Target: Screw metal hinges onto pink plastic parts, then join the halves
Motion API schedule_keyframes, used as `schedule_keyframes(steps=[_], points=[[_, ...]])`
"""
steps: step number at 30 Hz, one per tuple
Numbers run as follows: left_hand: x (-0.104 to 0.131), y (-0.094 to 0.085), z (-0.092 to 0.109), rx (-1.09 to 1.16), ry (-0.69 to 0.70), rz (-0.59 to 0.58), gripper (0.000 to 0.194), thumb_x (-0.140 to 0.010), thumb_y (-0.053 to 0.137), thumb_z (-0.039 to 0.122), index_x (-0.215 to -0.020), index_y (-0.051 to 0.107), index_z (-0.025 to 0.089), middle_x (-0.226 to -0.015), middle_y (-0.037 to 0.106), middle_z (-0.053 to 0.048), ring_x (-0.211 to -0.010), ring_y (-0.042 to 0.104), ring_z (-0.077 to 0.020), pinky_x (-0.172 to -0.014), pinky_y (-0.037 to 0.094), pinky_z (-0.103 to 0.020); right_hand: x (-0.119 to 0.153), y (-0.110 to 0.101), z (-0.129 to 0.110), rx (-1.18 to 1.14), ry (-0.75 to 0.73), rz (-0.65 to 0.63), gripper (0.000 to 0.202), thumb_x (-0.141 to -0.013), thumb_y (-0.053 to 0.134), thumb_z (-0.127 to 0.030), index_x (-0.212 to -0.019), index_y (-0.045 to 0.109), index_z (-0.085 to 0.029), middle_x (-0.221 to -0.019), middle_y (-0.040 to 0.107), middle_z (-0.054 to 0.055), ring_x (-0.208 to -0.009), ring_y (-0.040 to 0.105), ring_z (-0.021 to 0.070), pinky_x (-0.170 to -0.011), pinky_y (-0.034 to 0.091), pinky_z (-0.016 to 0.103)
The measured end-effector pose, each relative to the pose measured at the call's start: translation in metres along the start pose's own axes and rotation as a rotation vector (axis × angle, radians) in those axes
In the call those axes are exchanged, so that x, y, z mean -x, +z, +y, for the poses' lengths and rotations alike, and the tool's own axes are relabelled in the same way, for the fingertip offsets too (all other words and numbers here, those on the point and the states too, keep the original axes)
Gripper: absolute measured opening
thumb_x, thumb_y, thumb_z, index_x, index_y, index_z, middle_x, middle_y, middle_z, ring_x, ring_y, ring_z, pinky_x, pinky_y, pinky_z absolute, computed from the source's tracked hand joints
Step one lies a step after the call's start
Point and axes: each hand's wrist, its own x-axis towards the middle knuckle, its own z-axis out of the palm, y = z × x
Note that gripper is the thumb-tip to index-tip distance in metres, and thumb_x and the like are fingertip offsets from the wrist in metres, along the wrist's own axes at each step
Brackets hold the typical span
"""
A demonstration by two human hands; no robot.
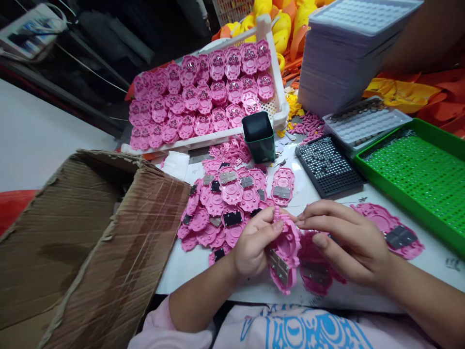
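Pink casing near table edge

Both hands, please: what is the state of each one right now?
Left hand: closed, holding a pink plastic piece.
Right hand: open, loosely bent beside that piece; whether it touches cannot be told.

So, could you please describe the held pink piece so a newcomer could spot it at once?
Right of the cardboard box lies a pile of pink pieces. By that pile's near right edge is the left hand, gripping the pink piece. Unlike its neighbours lying nearby, it is held.
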Motion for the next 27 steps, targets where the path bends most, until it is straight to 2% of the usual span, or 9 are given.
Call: schedule_keyframes(steps=[4, 10, 14, 18, 22, 27], points=[[0.003, -0.005, -0.004, -0.089, 0.037, 0.010, 0.026, -0.078, 0.067, 0.036, -0.086, 0.056, 0.013, -0.069, 0.057, 0.000, -0.053, 0.049, -0.0064, -0.052, 0.039, -0.017, -0.002, -0.001, -0.001, 0.007, -0.017, -0.022, 0.014, -0.088, 0.048, -0.016, -0.091, 0.062, -0.015, -0.083, 0.062, 0.009, -0.079, 0.062, 0.0154, -0.069, 0.056, 0.026], [0.004, -0.009, -0.006, -0.177, 0.134, 0.005, 0.018, -0.084, 0.060, 0.032, -0.091, 0.055, 0.017, -0.070, 0.054, 0.002, -0.054, 0.046, -0.0059, -0.053, 0.038, -0.016, 0.000, 0.002, -0.001, 0.040, -0.019, -0.017, 0.012, -0.085, 0.057, -0.018, -0.096, 0.060, -0.014, -0.086, 0.063, 0.010, -0.078, 0.061, 0.0174, -0.068, 0.055, 0.030], [0.004, -0.008, -0.009, -0.190, 0.220, 0.072, 0.026, -0.083, 0.061, 0.036, -0.102, 0.055, 0.020, -0.087, 0.057, -0.002, -0.073, 0.052, -0.0110, -0.068, 0.043, -0.021, 0.002, 0.009, 0.001, 0.089, 0.015, -0.027, 0.021, -0.080, 0.065, -0.020, -0.099, 0.058, -0.014, -0.084, 0.066, 0.009, -0.076, 0.062, 0.0178, -0.066, 0.054, 0.030], [0.004, -0.008, -0.011, -0.194, 0.263, 0.041, 0.022, -0.089, 0.050, 0.039, -0.103, 0.055, 0.023, -0.097, 0.055, -0.003, -0.084, 0.052, -0.0137, -0.078, 0.042, -0.025, 0.002, 0.011, 0.001, 0.048, 0.137, -0.018, 0.011, -0.082, 0.061, -0.012, -0.092, 0.060, -0.016, -0.074, 0.067, 0.003, -0.063, 0.061, 0.0112, -0.058, 0.049, 0.021], [0.002, -0.013, -0.007, -0.471, 0.415, 0.031, 0.017, -0.091, 0.047, 0.035, -0.091, 0.055, 0.019, -0.090, 0.050, -0.004, -0.083, 0.048, -0.0150, -0.076, 0.040, -0.026, 0.000, 0.007, -0.003, -0.046, 0.254, -0.012, 0.007, -0.082, 0.060, -0.013, -0.087, 0.063, -0.015, -0.069, 0.067, 0.001, -0.057, 0.059, 0.0087, -0.054, 0.047, 0.018], [0.000, -0.022, -0.004, -0.817, 0.639, -0.098, 0.031, -0.093, 0.038, 0.036, -0.070, 0.048, 0.016, -0.066, 0.044, -0.002, -0.065, 0.043, -0.0144, -0.064, 0.037, -0.029, -0.002, 0.000, -0.008, -0.196, 0.385, -0.078, 0.008, -0.084, 0.058, -0.019, -0.083, 0.066, -0.016, -0.068, 0.068, 0.002, -0.057, 0.060, 0.0108, -0.051, 0.046, 0.019]])
